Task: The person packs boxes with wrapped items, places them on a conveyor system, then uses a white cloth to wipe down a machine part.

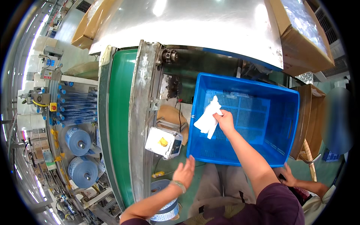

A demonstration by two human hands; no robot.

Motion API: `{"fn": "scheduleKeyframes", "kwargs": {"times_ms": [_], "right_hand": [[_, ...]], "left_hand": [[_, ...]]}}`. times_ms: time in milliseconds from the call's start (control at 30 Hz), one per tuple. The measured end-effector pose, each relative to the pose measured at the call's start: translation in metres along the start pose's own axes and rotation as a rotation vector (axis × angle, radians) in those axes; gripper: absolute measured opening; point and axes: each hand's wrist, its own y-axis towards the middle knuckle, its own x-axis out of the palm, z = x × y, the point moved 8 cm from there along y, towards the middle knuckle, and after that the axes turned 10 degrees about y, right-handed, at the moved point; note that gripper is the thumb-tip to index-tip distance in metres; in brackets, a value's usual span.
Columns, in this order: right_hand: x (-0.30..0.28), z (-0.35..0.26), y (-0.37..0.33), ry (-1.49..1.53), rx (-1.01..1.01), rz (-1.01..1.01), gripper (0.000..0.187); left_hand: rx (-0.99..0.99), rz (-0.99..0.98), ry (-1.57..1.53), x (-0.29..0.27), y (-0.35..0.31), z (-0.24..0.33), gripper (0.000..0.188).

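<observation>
My right hand (225,120) is closed on a crumpled white cloth (208,119), pinching it by one edge. The cloth hangs over the left part of a large blue plastic crate (247,80) with a perforated bottom. Just outside the crate's near left corner is my left hand (183,173), fingers apart and holding nothing, with a band on its wrist. A white printed box (161,140) stands beyond it, between the crate and the conveyor. At the crate's near right corner, another person's hand (287,176) reaches in from the right.
A green conveyor belt (122,112) with metal side rails runs along the left. Beyond the crate lies a shiny metal table (210,22). A cardboard box of clear plastic (311,56) sits at the far right. Rolls of blue printed film (77,140) are at the left machine.
</observation>
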Motion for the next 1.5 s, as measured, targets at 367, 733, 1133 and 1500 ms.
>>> {"fn": "scheduleKeyframes", "kwargs": {"times_ms": [367, 733, 1133, 1500], "right_hand": [[0.032, -0.010, 0.035, 0.214, 0.029, -0.053, 0.014], [-0.087, -0.096, -0.163, -0.171, 0.024, -0.108, 0.025], [-0.200, -0.090, -0.341, 0.961, -0.046, 0.335, 0.026], [-0.242, -0.100, -0.377, 1.155, -0.130, 0.255, 0.026]], "left_hand": [[-0.047, -0.414, -0.777, 0.107, -0.102, 0.166, 0.047], [0.138, -0.299, -1.023, 0.040, 0.054, 0.144, 0.033], [0.483, -0.093, -0.953, -0.113, 0.172, 0.239, 0.039], [0.270, -0.184, -0.911, 0.073, 0.046, 0.156, 0.047]]}}
